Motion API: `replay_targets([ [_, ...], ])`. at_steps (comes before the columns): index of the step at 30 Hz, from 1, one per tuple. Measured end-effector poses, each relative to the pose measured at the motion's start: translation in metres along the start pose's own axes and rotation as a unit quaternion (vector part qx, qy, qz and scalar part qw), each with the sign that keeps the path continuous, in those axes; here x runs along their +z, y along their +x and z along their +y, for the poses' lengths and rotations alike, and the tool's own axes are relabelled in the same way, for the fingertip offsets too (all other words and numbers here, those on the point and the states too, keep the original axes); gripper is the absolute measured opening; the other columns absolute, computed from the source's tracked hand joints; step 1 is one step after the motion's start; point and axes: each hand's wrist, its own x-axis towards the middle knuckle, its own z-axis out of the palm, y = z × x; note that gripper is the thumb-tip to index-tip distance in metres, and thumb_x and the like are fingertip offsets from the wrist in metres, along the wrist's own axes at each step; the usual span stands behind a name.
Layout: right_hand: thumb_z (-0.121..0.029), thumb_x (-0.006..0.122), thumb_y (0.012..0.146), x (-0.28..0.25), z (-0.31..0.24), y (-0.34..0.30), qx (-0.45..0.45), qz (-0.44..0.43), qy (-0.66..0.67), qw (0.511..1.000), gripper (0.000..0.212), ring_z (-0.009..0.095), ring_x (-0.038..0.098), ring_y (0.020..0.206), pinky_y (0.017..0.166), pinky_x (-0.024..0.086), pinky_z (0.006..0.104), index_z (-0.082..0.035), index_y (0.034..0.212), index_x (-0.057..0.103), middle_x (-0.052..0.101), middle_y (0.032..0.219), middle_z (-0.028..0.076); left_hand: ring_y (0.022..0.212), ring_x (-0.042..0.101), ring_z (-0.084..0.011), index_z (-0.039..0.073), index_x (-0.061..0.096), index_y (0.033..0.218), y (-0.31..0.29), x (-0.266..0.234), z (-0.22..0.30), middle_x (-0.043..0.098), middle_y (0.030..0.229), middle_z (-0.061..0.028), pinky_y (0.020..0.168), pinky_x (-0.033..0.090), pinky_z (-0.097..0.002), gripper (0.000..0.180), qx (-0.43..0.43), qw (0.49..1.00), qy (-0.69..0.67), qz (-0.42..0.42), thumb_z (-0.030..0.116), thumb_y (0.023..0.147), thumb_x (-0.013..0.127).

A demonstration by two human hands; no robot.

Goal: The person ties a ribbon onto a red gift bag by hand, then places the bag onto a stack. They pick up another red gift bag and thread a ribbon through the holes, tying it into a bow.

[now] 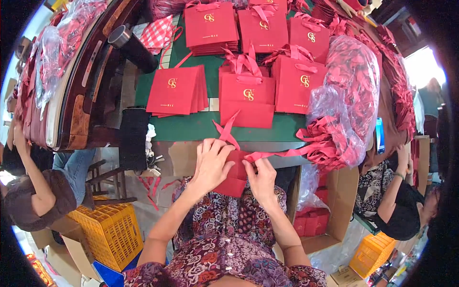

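Item: red paper gift bag [235,176], flat, held at the near edge of the green surface [191,128], partly over the person's lap. Left hand [211,163]: fingers spread, pressing down on the bag's upper face. Right hand [260,178]: fingers pinched on the bag's top edge where a red ribbon handle [277,154] is attached; a second ribbon end [225,128] sticks up above the bag. Further back on the surface: stacks of finished red gift bags [248,98]. At the right edge: clear plastic sack of red ribbons [346,95]. On the floor, lower left: yellow plastic crate [111,230].
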Motion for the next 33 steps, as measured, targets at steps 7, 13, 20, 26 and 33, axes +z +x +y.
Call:
replay_targets([
  [7, -0.005, 0.074, 0.085, 0.006, 0.003, -0.002, -0.032, 0.008, -0.029, 0.999, 0.015, 0.031, 0.065, 0.069, 0.062, 0.051, 0.0398, -0.003, 0.094, 0.062, 0.064, 0.08, 0.012, 0.107, 0.051, -0.0293, 0.012, 0.062, 0.106, 0.003, 0.0, 0.002, 0.062, 0.108, -0.0063, 0.091, 0.038, -0.0451, 0.036, -0.012, 0.999, -0.03, -0.005, 0.013, 0.074, 0.079],
  [13, -0.008, 0.078, 0.082, 0.014, 0.008, -0.006, -0.065, 0.055, -0.033, 0.996, 0.019, 0.03, 0.065, 0.069, 0.061, 0.051, 0.0392, -0.005, 0.09, 0.061, 0.065, 0.081, 0.011, 0.091, 0.059, -0.0265, 0.011, 0.061, 0.101, 0.0, 0.002, 0.004, 0.068, 0.089, -0.005, 0.088, 0.036, -0.0423, 0.027, -0.057, 0.992, -0.114, -0.003, 0.011, 0.078, 0.076],
  [20, -0.007, 0.079, 0.08, 0.02, 0.008, -0.008, -0.109, 0.073, -0.064, 0.989, 0.019, 0.03, 0.066, 0.07, 0.062, 0.052, 0.0404, -0.006, 0.09, 0.063, 0.067, 0.082, 0.011, 0.089, 0.06, -0.0265, 0.009, 0.062, 0.1, -0.004, 0.002, 0.016, 0.069, 0.087, -0.0046, 0.088, 0.036, -0.0429, 0.018, -0.093, 0.986, -0.137, 0.018, 0.007, 0.083, 0.069],
  [26, -0.004, 0.075, 0.084, 0.006, -0.001, -0.003, -0.074, 0.014, -0.006, 0.997, 0.016, 0.03, 0.066, 0.069, 0.063, 0.052, 0.0385, -0.003, 0.099, 0.068, 0.068, 0.086, 0.014, 0.089, 0.062, -0.0242, 0.013, 0.069, 0.101, -0.005, 0.0, 0.017, 0.072, 0.091, -0.0017, 0.09, 0.036, -0.0419, 0.015, -0.099, 0.983, -0.152, 0.032, 0.014, 0.086, 0.07],
  [33, -0.008, 0.076, 0.086, -0.023, -0.018, -0.011, 0.019, -0.087, -0.002, 0.996, 0.018, 0.023, 0.065, 0.07, 0.063, 0.052, 0.0337, 0.0, 0.101, 0.07, 0.065, 0.086, 0.013, 0.085, 0.061, -0.0227, 0.015, 0.072, 0.095, 0.002, 0.002, 0.006, 0.073, 0.087, -0.0001, 0.09, 0.035, -0.0401, 0.019, -0.13, 0.979, -0.156, 0.022, 0.027, 0.082, 0.078],
])
